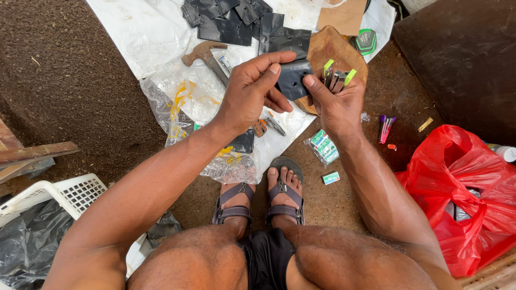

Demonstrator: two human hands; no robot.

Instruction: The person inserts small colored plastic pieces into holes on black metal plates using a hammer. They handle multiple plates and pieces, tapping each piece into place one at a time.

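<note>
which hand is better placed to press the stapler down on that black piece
Right, probably. The right hand already holds the stapler against the edge of the black piece, while the left hand pinches the piece from the other side, steadying it.

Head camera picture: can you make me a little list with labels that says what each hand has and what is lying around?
left hand: pinches the small black folded plastic piece
right hand: holds the same piece and a metal stapler with green tips
under the hands: white plastic sheet on brown ground
on the sheet: rusty hammer, more black pieces
right side: red plastic bag
near the feet: small green staple boxes
</note>
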